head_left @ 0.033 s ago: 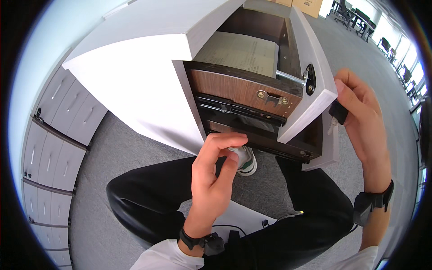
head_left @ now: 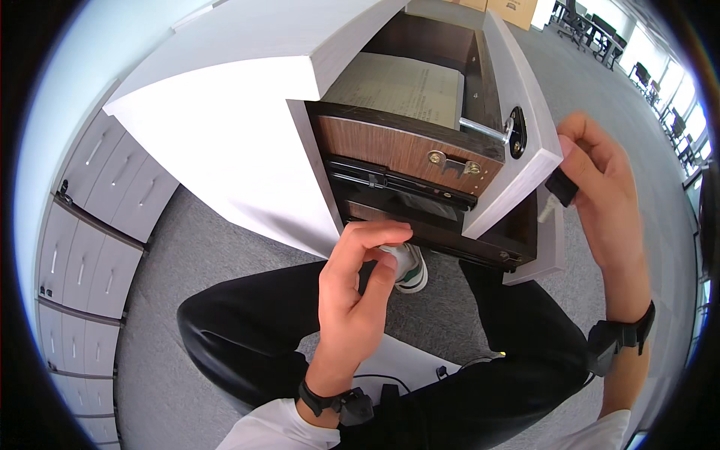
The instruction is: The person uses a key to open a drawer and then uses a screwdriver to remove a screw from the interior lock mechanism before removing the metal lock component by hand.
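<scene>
A pale wood cabinet (head_left: 217,157) has its upper drawer (head_left: 409,139) pulled out, with papers (head_left: 394,86) inside, a metal bracket (head_left: 454,163) on its side and a lock (head_left: 516,133) with a long rod behind its front panel (head_left: 502,191). My right hand (head_left: 600,191) pinches a black-headed key (head_left: 562,184) beside the front panel; silver metal dangles below it. Below the drawer, near the slide rail, my left hand (head_left: 352,300) has loosely bent fingers, thumb apart, with nothing visible in them.
A lower drawer (head_left: 547,251) is also out. Grey lockers (head_left: 112,180) line the left wall. My black-trousered legs (head_left: 240,315) and a white shoe (head_left: 409,270) are on grey carpet (head_left: 187,232). Cardboard boxes (head_left: 502,9), desks and chairs (head_left: 592,34) stand farther off.
My right hand and the key have shifted very slightly to the left. My left hand and the drawers look unchanged.
</scene>
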Demonstrator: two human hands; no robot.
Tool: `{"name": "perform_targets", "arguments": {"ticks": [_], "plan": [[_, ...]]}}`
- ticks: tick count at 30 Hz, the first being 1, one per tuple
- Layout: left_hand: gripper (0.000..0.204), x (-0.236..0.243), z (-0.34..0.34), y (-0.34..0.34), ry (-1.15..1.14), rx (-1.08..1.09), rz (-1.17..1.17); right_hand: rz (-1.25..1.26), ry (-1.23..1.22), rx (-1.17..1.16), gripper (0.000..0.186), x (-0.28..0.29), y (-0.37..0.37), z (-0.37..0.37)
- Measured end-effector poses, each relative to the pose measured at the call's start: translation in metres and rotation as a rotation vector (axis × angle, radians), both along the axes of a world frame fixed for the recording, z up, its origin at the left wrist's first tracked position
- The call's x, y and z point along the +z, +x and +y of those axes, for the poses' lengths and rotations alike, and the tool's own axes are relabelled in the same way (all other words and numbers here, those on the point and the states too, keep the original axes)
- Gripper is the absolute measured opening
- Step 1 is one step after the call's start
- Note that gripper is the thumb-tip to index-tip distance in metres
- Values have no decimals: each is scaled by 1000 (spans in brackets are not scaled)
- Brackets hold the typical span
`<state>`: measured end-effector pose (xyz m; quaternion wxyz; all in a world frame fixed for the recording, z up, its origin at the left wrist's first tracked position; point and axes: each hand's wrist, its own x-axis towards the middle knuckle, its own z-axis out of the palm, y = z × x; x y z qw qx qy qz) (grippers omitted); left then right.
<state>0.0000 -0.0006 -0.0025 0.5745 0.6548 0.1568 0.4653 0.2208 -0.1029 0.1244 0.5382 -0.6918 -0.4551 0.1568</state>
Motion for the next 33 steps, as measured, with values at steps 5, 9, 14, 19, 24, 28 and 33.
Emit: {"name": "perform_targets", "arguments": {"ticks": [5, 9, 14, 19, 24, 28, 33], "plan": [[32, 1, 0, -1, -2, -3, 1, -642, 234, -25, 21, -11, 3, 4], [31, 3, -1, -2, -4, 4, 2, -972, 247, -57, 22, -6, -1, 8], [31, 3, -3, 1, 12, 8, -3, -904, 230, 43, 15, -13, -9, 31], [30, 4, 1, -6, -10, 13, -4, -843, 242, 141, 11, -15, -25, 60], [28, 5, 5, -12, -24, 13, -26, -448, 88, 234, 18, -19, -53, 88], [28, 3, 6, -12, -53, -4, -32, -369, 269, 299, 17, -34, -56, 116], [27, 5, 10, -19, -83, 16, -44, -362, 291, 304, 16, -28, -69, 124]]}}
